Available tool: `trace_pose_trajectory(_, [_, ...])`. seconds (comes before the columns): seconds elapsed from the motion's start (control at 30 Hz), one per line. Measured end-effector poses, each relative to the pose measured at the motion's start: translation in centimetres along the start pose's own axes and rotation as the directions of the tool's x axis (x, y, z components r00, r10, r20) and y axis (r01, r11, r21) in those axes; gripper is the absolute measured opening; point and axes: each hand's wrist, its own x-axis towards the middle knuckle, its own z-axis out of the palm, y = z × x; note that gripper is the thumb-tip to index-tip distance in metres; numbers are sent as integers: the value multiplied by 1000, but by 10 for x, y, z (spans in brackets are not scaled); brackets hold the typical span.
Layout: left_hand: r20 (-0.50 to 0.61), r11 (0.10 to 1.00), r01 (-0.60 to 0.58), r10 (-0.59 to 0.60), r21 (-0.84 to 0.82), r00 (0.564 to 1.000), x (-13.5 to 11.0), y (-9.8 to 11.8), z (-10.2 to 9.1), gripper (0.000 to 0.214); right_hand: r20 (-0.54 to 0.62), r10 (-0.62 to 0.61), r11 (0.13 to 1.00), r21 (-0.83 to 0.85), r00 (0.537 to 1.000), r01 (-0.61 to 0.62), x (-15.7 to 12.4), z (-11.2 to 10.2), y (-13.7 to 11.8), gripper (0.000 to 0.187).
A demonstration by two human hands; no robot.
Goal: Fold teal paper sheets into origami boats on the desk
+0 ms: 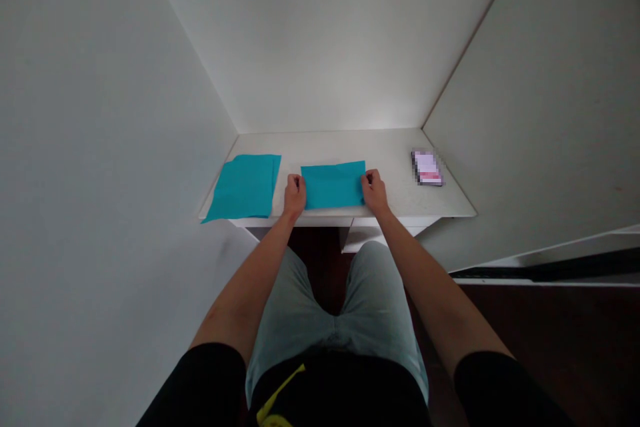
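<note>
A turquoise sheet (pixel 333 185), a cloth or paper folded into a rectangle, lies near the front edge of the white desk (pixel 395 197). At its left edge, my left hand (pixel 295 195) is closed with the fingers curled in a pinch. My right hand (pixel 374 190) pinches the right edge in the same way. The fingertips are partly hidden behind the hands. To the left of my left hand rests a stack of larger turquoise sheets (pixel 245 187), slightly fanned, with one corner hanging over the desk's front edge.
A phone (pixel 427 168) with a lit, blurred screen lies on the right side of the desk. Walls enclose the desk at the left, back and right. Below the desktop is a drawer or cabinet front (pixel 365 237), and my legs are under the edge.
</note>
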Motion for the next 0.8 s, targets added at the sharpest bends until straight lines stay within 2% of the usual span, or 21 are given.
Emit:
trace_pose_trajectory(0.2, [51, 998, 44, -42, -44, 998, 1, 2, 0, 16, 29, 5, 997, 75, 1000, -7, -3, -4, -7, 17])
trace_pose_trajectory(0.37, [64, 994, 66, -61, -84, 996, 3, 0, -1, 18, -8, 36, 995, 95, 999, -36, -3, -5, -8, 19])
trace_pose_trajectory(0.47, [93, 991, 71, -61, -113, 994, 4, -3, 0, 11, 1, 19, 992, 122, 1000, -19, -2, -4, -7, 21])
trace_pose_trajectory(0.5, [116, 987, 80, -64, -142, 991, 3, -4, 1, 5, 20, 11, 989, 147, 1000, -13, -3, -4, -6, 25])
trace_pose_trajectory(0.53, [140, 980, 88, -64, -178, 988, 3, -6, 2, 9, 44, 2, 985, 173, 999, -9, -3, -4, -6, 31])
trace_pose_trajectory(0.63, [179, 967, 69, -24, -247, 984, 2, -9, 3, 41, 108, -35, 976, 219, 994, 10, -6, -6, -8, 65])
trace_pose_trajectory(0.7, [167, 974, 28, 10, -225, 986, 3, -10, 2, 53, 125, -59, 975, 222, 990, 30, -8, -8, -11, 84])
trace_pose_trajectory(0.8, [145, 984, -46, 71, -173, 987, 6, -12, 0, 48, 150, -88, 974, 219, 985, 54, -10, -10, -14, 89])
